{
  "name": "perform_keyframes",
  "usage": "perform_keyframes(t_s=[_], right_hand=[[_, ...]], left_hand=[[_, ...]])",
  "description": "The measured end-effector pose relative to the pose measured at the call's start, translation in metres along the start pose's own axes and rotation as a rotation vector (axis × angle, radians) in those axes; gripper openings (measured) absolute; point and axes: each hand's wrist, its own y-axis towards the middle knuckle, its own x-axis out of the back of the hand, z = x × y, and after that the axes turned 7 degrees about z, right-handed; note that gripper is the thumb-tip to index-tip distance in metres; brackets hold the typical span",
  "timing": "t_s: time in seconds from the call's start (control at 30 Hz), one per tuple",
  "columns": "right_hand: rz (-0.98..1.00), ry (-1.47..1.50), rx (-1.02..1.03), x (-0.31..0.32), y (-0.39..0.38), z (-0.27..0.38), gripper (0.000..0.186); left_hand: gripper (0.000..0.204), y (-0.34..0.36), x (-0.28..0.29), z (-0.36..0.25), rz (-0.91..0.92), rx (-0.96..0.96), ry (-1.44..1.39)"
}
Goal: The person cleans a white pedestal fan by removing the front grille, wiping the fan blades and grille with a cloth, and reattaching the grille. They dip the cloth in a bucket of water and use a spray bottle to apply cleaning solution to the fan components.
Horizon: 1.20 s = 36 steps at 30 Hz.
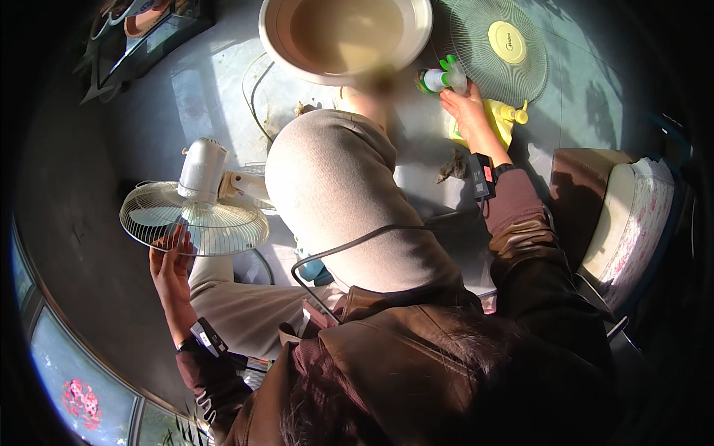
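On the left, a white electric fan lies tilted, its wire guard turned toward me and its pale blades inside. My left hand grips the near rim of that guard, the fingers partly behind the wires. At the upper right, my right hand closes its thumb and fingers around a small spray bottle with a green trigger and a clear part at its top; the fingers' far sides are hidden. A yellow pump bottle is beside my right wrist.
A large pale basin of cloudy water stands ahead. Beyond my right hand lies a round wire fan cover with a yellow centre. A dark rag is on the floor, a cushioned seat at right. A cable crosses my leg.
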Motion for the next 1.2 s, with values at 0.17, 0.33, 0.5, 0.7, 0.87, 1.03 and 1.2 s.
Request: perform_keyframes(t_s=[0.17,0.33,0.5,0.7,0.87,1.03,1.2], right_hand=[[0.151,-0.226,-0.461,0.047,-0.072,-0.064,0.04],[0.246,-0.927,-0.263,0.11,-0.066,-0.193,0.041],[0.303,-1.237,-0.103,0.127,-0.035,-0.272,0.036],[0.149,-0.39,-0.334,0.074,-0.035,-0.2,0.013],[0.374,-0.143,-0.15,-0.025,-0.05,-0.026,0.03],[0.545,-0.225,0.287,-0.14,-0.094,0.173,0.036],[0.742,-0.45,0.592,-0.277,-0.137,0.228,0.032]], left_hand=[[0.027,-0.001,0.0,0.0,0.007,-0.004,-0.002],[0.025,-0.004,-0.007,-0.006,0.0,0.006,0.001],[0.026,-0.005,-0.007,-0.013,-0.052,0.053,-0.015],[0.02,-0.005,-0.01,-0.013,-0.043,0.04,-0.054],[0.019,-0.005,-0.008,-0.009,-0.033,0.01,-0.061],[0.024,-0.004,0.001,0.001,0.004,-0.049,-0.109],[0.022,-0.002,0.008,0.007,0.02,-0.085,-0.145]])
